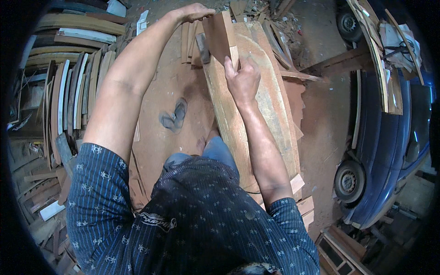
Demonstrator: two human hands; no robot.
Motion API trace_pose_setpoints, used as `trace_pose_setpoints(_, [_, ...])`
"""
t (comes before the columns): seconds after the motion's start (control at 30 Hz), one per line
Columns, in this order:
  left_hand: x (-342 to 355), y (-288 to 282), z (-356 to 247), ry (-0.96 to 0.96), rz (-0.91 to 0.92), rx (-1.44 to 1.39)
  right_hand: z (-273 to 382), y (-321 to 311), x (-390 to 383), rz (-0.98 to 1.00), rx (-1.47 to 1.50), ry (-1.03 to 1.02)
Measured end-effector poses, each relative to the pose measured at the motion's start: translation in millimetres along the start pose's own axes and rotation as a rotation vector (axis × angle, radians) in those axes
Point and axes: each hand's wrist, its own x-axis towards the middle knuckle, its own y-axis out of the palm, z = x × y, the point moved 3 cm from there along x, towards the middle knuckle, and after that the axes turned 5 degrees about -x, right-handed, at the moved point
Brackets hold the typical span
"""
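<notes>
A flat brown wooden board stands tilted on edge over the far part of a long, worn wooden bench. My left hand reaches out to the board's far upper corner, its fingers bent over the edge. Closer to me, my right hand is closed at the board's near lower end. Its thumb presses the left face, and the other fingers are partly hidden. Just above that thumb, a paler wooden strip shows along the board's edge. A dark, narrow block sits at the bench's left edge, beside the board.
Stacked planks fill the left side. A pair of sandals lies on the dusty floor left of the bench. To the right stands a blue car, with long boards jutting out above it. Offcuts lie around the bench's far end.
</notes>
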Motion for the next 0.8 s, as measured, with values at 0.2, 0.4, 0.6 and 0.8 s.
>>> trace_pose_setpoints(0.2, [11.2, 1.9, -9.7, -0.085, 0.068, 0.014, 3.6, -1.8, 9.9, -0.042, -0.065, -0.030])
trace_pose_setpoints(0.4, [6.4, -3.0, -5.8, -0.018, 0.005, -0.040, 15.2, 1.3, 8.5, -0.061, -0.029, -0.100])
trace_pose_setpoints(0.6, [-1.5, 7.3, -16.6, -0.080, 0.008, -0.015, 7.0, 4.6, 3.7, -0.127, -0.095, -0.265])
trace_pose_setpoints(0.8, [-5.2, 5.6, -29.6, -0.163, 0.030, -0.005, 5.3, 9.2, 3.6, -0.135, -0.040, -0.296])
